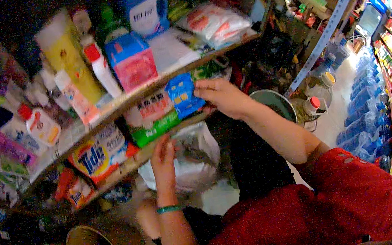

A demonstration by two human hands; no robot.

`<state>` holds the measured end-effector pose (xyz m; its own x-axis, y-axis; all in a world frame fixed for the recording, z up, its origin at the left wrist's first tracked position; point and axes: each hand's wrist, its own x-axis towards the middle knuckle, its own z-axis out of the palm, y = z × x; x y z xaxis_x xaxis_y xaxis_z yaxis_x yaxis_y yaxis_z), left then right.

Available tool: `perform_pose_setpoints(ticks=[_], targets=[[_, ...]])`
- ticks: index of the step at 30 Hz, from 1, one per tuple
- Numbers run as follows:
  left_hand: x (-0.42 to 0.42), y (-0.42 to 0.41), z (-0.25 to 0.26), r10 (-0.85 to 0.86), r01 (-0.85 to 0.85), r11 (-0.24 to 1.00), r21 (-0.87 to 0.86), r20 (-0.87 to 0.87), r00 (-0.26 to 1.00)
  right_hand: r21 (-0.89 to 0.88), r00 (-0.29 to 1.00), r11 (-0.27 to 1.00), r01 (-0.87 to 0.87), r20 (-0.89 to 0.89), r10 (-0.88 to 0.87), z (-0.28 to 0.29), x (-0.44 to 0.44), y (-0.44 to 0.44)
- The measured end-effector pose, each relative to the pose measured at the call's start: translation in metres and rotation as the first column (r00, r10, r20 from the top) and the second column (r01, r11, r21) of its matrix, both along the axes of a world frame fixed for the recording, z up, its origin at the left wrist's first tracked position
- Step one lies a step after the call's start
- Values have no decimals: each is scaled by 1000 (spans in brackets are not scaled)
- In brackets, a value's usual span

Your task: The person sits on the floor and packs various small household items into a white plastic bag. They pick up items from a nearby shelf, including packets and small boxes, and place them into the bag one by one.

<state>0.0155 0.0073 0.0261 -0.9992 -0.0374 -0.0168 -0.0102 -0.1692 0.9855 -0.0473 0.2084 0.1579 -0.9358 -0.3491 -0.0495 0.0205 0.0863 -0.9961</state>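
Note:
My right hand (221,98) grips the right end of a small blue packet (186,94) on the lower shelf. That packet stands against the front of a pink, white and green carton (155,125). My left hand (163,154), with a green bangle at the wrist, is raised at the lower shelf's front edge, just below the carton. Blur hides whether its fingers touch the edge. To the left of the carton is a Tide detergent box (101,153).
The upper shelf (174,65) holds bottles, a blue-and-pink box (131,61) and a blue detergent jug (145,11). A white plastic bag (192,170) hangs below the lower shelf. An open brown drum (131,244) stands lower left, a green bucket (273,105) to the right.

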Motion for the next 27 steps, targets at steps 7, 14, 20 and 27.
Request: perform_pose_setpoints(ticks=[7,14,20,27], targets=[[5,1,8,30,-37,974,223,37,999,144,991,982,-121,69,112,-75,37,-28],[6,-6,15,27,-32,995,95,55,998,220,984,972,-79,-138,111,-100,39,-43],[6,3,20,133,-139,953,269,43,990,225,981,968,-111,-131,143,-99,35,-40],[-3,-4,-10,250,-259,928,269,65,966,317,986,934,-163,83,144,-87,33,-39]])
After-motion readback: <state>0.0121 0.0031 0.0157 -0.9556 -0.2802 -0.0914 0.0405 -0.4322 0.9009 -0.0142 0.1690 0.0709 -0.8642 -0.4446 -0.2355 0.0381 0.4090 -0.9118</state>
